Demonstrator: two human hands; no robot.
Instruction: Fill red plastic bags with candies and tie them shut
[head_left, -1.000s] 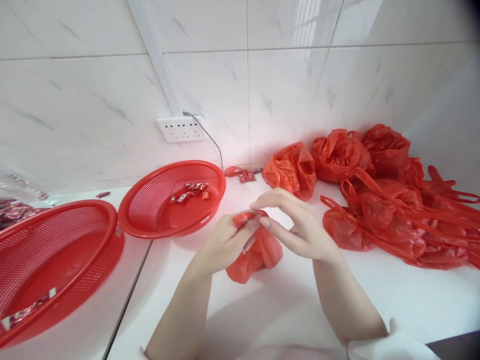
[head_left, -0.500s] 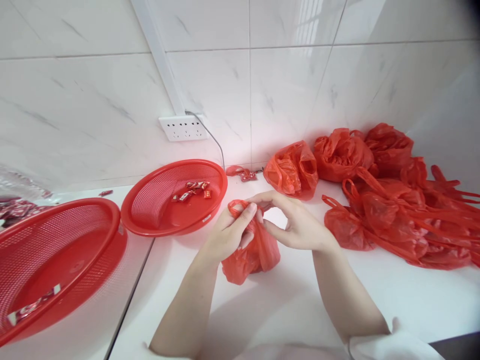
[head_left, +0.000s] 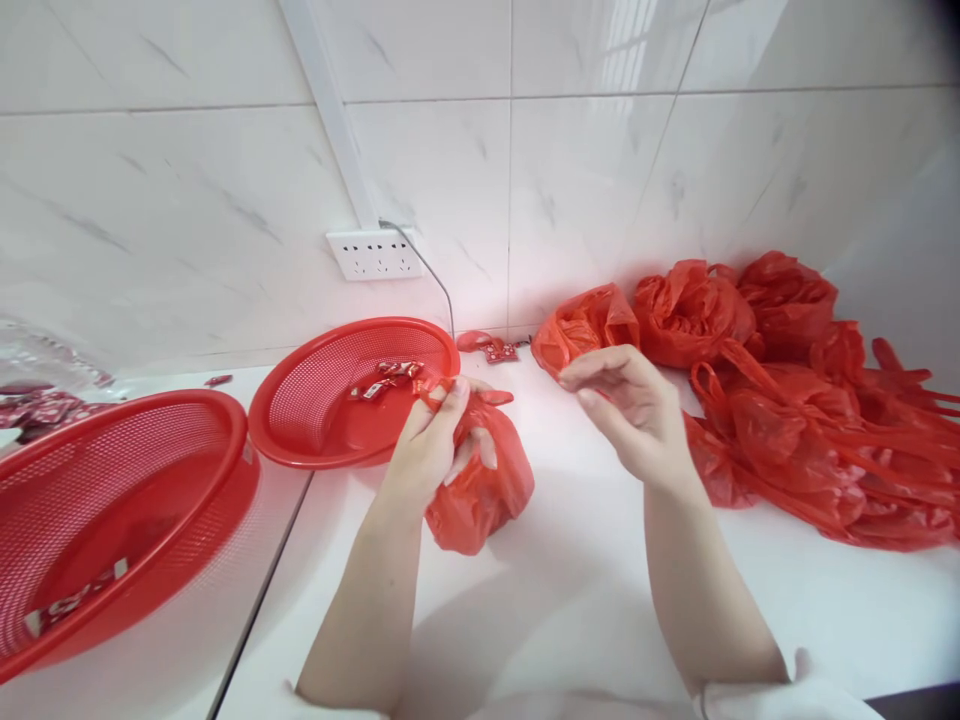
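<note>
My left hand (head_left: 431, 445) grips the gathered neck of a small red plastic bag (head_left: 491, 485), whose full, rounded body hangs below and to the right of the fingers. Its loops stick out on both sides of the thumb. Apart from the bag, my right hand (head_left: 634, 410) is raised to the right, thumb and fingertips curved towards each other with a gap between them and nothing held. Behind its fingertips is a crumpled red bag (head_left: 589, 325) by the wall.
Two red mesh baskets, one at the left (head_left: 142, 500) and one nearer the middle (head_left: 322, 400), hold a few wrapped pieces. More red bags (head_left: 810, 430) are heaped at the right. A socket panel (head_left: 375, 256) with a cable is on the tiled wall.
My right hand has left the bag's neck and moved right. My left hand, still holding the bag, has shifted slightly left. The view has shifted a little.
</note>
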